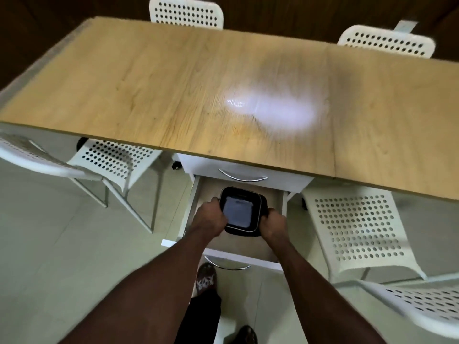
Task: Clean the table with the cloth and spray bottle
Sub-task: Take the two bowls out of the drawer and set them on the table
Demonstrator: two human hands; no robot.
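A wooden table (173, 83) fills the upper half of the head view, with a bright light patch on its top. Below its front edge a white drawer (192, 207) is pulled out. Inside it is a black square container (239, 212) with something pale and grey in it. My left hand (211, 218) grips the container's left rim. My right hand (274, 223) grips its right rim. No cloth or spray bottle can be made out.
White perforated chairs stand around the table: one (114, 162) at the front left, one (357, 229) at the front right, and two at the far side (186, 13) (387, 42). A shut drawer (243, 173) sits above the open one. My feet are on the pale floor (62, 244).
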